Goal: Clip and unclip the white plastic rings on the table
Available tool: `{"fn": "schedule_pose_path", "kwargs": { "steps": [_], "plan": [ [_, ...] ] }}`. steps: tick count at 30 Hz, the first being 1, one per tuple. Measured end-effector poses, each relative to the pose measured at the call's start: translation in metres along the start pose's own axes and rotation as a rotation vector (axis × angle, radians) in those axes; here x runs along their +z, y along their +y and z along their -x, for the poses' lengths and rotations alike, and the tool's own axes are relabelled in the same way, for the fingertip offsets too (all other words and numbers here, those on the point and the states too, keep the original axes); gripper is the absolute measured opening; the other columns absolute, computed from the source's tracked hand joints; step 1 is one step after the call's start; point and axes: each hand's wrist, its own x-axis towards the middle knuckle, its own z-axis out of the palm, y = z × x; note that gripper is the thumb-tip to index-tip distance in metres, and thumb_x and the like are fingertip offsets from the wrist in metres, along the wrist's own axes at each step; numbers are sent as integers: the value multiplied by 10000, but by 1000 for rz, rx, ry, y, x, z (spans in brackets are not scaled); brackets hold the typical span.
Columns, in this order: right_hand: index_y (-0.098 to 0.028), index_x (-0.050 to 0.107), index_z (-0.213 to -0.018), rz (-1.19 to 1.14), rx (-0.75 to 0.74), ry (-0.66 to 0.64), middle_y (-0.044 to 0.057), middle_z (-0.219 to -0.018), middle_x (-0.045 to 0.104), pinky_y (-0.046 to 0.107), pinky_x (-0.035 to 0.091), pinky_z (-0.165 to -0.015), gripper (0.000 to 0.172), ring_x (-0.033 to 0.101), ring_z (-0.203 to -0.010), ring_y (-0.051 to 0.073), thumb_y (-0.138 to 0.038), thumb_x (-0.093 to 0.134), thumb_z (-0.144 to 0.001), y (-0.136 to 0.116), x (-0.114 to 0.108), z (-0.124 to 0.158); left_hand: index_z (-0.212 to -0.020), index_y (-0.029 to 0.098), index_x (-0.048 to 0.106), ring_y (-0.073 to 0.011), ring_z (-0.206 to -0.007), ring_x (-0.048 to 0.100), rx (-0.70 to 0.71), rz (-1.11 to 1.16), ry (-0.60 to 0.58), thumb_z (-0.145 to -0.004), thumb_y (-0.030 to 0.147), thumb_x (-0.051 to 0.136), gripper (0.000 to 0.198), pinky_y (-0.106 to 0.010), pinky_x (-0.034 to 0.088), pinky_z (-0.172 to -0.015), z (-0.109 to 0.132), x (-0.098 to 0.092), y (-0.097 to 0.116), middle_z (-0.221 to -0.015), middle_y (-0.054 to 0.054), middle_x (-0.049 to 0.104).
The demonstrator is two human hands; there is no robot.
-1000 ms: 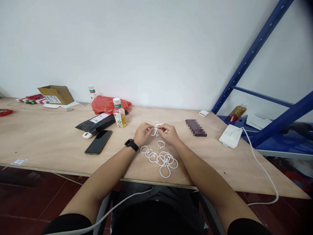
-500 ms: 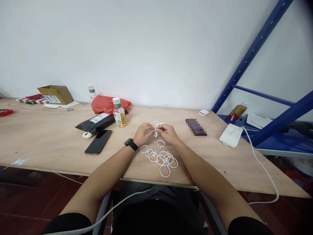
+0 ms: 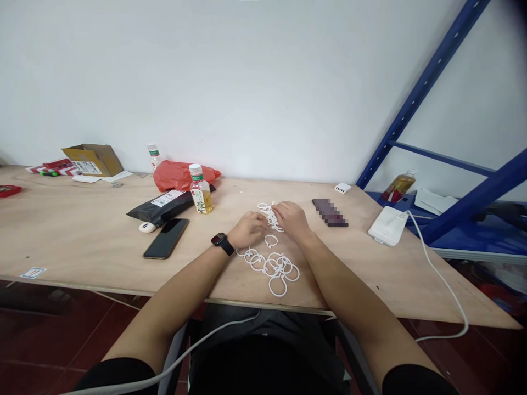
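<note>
Several white plastic rings (image 3: 275, 267) lie in a loose pile on the plywood table (image 3: 82, 241) in front of me. One single ring (image 3: 270, 240) lies just beyond the pile. A linked bunch of rings (image 3: 267, 210) rests farther back. My right hand (image 3: 291, 218) lies on the right side of that bunch, fingers curled onto it. My left hand (image 3: 248, 229), with a black watch (image 3: 221, 242) on its wrist, sits low on the table beside the single ring. Its fingers are curled, and what they hold is hidden.
A black phone (image 3: 166, 238), a black parcel (image 3: 161, 204), a tea bottle (image 3: 200, 190) and a red bag (image 3: 181, 174) lie to the left. To the right are a dark pixelated object (image 3: 330, 213), a white charger with its cable (image 3: 389, 225) and a blue shelf frame (image 3: 428, 82).
Both hands were pinching the linked rings just above the table. Now the bunch is down on the table; my left hand has dropped toward the single ring and my right has moved right.
</note>
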Motion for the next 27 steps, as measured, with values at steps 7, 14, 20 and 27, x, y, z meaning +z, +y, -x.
{"fn": "schedule_pose_path", "kwargs": {
  "steps": [7,14,20,27],
  "plan": [
    [-206,710,-983,-88,75,-50,65,-968,717,314,455,-829,208,633,-926,204,-156,529,-894,1,8,1,-837,237,756,-251,-1082,585,7,-59,-239,-768,268,700,94,-410,404,-1008,3,7,2,-1192,-65,651],
    [-212,712,-940,-373,108,114,53,-892,711,293,500,-744,200,645,-799,176,-177,527,-874,-11,6,2,-810,207,711,-224,-1070,601,-63,-33,202,-807,230,672,45,-417,442,-977,-1,-3,3,-1129,-73,674],
    [-212,696,-990,-498,37,148,45,-885,702,288,521,-706,228,624,-698,149,-147,556,-821,-18,8,4,-801,212,703,-211,-1053,630,-91,-29,396,-825,230,672,43,-420,454,-967,-3,-12,12,-1148,-62,700],
    [-238,711,-1000,-552,24,148,56,-959,731,330,547,-792,171,678,-853,188,-242,587,-882,-22,9,3,-822,225,718,-207,-1023,650,-98,2,371,-868,292,642,112,-416,465,-944,-4,-11,13,-1061,-56,733]
  ]
}}
